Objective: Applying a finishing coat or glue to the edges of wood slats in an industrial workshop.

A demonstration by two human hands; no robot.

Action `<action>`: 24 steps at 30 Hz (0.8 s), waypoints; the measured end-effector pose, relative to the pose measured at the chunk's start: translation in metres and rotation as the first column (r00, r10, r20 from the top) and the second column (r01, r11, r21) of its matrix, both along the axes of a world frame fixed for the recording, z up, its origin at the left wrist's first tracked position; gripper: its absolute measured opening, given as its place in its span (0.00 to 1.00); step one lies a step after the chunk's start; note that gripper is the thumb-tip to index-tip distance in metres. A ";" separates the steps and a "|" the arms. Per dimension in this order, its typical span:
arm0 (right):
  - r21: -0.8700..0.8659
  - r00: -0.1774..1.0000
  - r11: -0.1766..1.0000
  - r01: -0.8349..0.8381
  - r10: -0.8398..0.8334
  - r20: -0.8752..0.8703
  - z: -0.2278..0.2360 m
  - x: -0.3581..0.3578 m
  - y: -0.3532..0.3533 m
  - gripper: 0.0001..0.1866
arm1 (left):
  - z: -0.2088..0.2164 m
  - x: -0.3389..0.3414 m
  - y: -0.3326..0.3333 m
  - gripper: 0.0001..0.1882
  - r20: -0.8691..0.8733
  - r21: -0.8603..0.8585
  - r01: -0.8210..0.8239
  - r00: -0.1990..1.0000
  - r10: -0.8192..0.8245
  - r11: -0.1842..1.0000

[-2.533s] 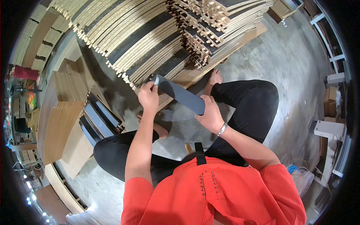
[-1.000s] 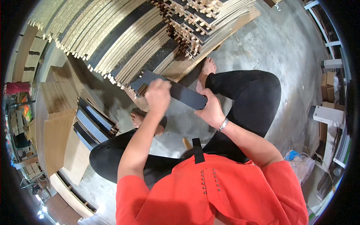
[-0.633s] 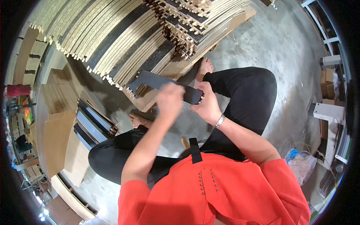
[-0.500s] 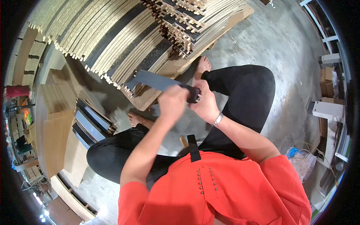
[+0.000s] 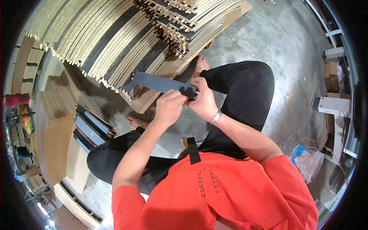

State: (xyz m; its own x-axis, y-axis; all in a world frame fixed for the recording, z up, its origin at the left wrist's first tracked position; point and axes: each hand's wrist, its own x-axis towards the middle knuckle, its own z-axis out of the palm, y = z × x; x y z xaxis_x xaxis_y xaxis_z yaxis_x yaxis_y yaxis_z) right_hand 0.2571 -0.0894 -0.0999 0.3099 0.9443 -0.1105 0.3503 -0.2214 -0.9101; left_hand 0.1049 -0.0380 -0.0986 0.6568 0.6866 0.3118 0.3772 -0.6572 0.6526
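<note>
A long dark-grey board (image 5: 159,82) stretches from my hands toward the left, its far end over the edge of a large stack of boards. My right hand (image 5: 203,101) is closed round the board's near right end, where small pale wooden pegs show by the fingers. Just left of it, my left hand (image 5: 170,107) is closed at the board's lower edge with its fingers pinched. Whatever sits in that pinch, if anything, is hidden. The big stack of boards (image 5: 119,42), pale and dark with wooden pegs along their ends, lies beyond.
At the left, dark grey-blue boards (image 5: 92,124) lie beside curved tan panels (image 5: 57,149). A pallet (image 5: 168,71) supports the large stack. My bare feet and bent black-clad knees frame the concrete floor (image 5: 264,38). A white machine frame (image 5: 333,105) and a plastic bag (image 5: 308,166) are at the right.
My left hand has come down from above the board to its lower edge, close to my right hand. The board has shifted slightly left in view, with my right hand still on its end.
</note>
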 end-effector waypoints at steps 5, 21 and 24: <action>0.023 0.998 0.999 -0.036 0.037 -0.046 0.000 -0.010 0.002 0.32 | -0.025 -0.049 0.050 0.01 -0.143 0.058 -0.571 0.807 0.573 0.819; -0.154 0.994 0.985 -0.076 0.087 0.065 0.000 -0.003 -0.002 0.24 | -0.068 -0.082 0.080 0.02 -0.237 0.200 -0.688 0.657 0.716 0.698; -0.155 0.989 0.982 -0.106 0.121 0.088 0.005 -0.006 -0.004 0.24 | -0.062 -0.073 0.068 0.02 -0.185 0.297 -0.502 0.804 0.564 0.812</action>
